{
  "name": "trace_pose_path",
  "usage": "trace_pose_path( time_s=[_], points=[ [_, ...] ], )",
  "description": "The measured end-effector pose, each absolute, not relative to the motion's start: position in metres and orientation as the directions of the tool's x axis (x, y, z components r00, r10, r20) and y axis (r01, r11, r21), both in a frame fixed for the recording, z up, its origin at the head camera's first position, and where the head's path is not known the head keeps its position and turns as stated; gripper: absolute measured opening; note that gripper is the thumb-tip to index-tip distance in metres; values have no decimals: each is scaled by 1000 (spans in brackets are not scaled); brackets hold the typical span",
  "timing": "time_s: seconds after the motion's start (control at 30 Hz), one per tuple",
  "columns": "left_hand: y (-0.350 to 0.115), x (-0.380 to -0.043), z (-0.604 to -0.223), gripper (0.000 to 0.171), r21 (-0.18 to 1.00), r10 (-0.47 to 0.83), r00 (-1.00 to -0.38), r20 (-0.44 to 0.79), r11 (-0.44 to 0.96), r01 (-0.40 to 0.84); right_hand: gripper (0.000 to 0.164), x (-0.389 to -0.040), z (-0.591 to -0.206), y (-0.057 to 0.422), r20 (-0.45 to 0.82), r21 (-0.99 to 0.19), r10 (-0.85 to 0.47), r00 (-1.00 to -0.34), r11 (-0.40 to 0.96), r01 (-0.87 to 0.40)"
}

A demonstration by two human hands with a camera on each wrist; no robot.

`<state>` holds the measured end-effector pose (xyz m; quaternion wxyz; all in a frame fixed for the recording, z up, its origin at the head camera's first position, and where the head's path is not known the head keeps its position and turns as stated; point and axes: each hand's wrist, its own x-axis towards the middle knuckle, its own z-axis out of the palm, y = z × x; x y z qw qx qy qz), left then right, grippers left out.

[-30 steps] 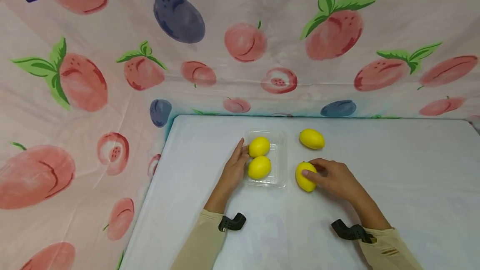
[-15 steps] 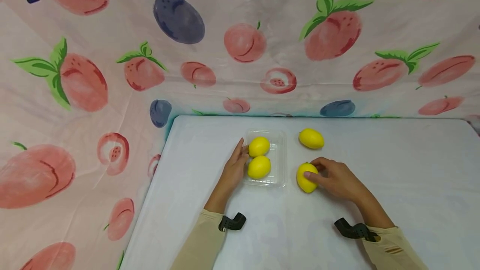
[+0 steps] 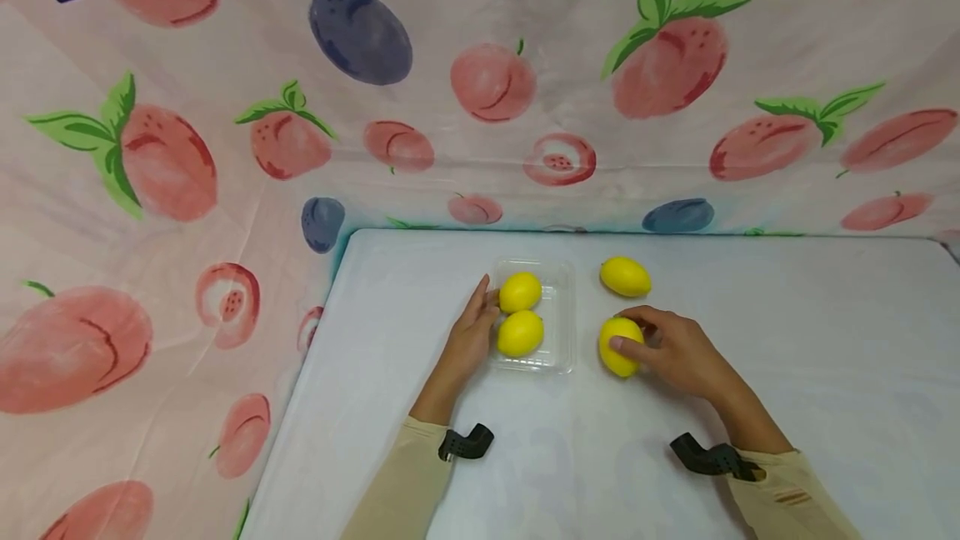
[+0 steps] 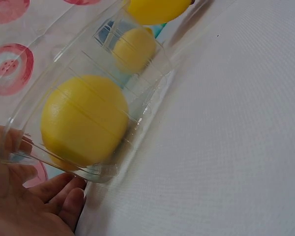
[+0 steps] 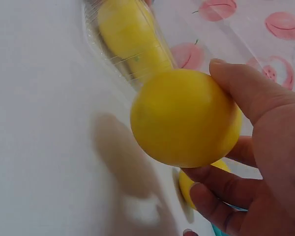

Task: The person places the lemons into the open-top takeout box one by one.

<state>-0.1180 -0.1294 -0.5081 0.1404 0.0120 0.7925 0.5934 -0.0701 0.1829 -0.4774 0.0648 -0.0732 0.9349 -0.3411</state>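
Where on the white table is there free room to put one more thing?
Bare table lies right of the right hand and left of the left hand. Inside the clear container, the right half is free; two lemons crowd the left.

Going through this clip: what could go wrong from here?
The lemon pinched in the right hand could slip, being smooth and round. The clear container might slide if bumped, since the left hand is at only one side. The loose lemon farther back could roll if knocked.
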Motion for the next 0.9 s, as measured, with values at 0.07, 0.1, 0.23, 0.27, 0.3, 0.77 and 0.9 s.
trace_pose_path(
  time_s=[0.07, 0.1, 0.23, 0.27, 0.3, 0.77, 0.9],
  points=[
    [-130, -118, -508, 58, 943, 183, -961, -209, 299, -148, 53, -71, -476, 182, -59, -657, -173, -983, 748, -92],
    [-130, -118, -508, 58, 942, 183, -960, -211, 302, -149, 53, -72, -475, 181, -55, -663, -167, -984, 743, -90],
    [-130, -119, -507, 58, 942, 186, -960, -209, 303, -146, 58, -75, -471, 179, -32, -679, -131, -991, 730, -75],
    [-130, -119, -507, 58, 943, 187, -960, -207, 301, -144, 59, -76, -470, 177, -24, -685, -122, -992, 725, -73],
    [-130, -119, -507, 58, 943, 188, -961, -205, 300, -142, 60, -77, -468, 176, -14, -692, -114, -993, 719, -73],
    [-131, -118, -509, 58, 949, 195, -959, -204, 280, -145, 53, -98, -452, 147, 141, -782, -60, -988, 605, -149],
    [-131, -119, -509, 58, 949, 202, -958, -205, 282, -143, 54, -103, -452, 136, 160, -792, -58, -985, 588, -163]
  ],
)
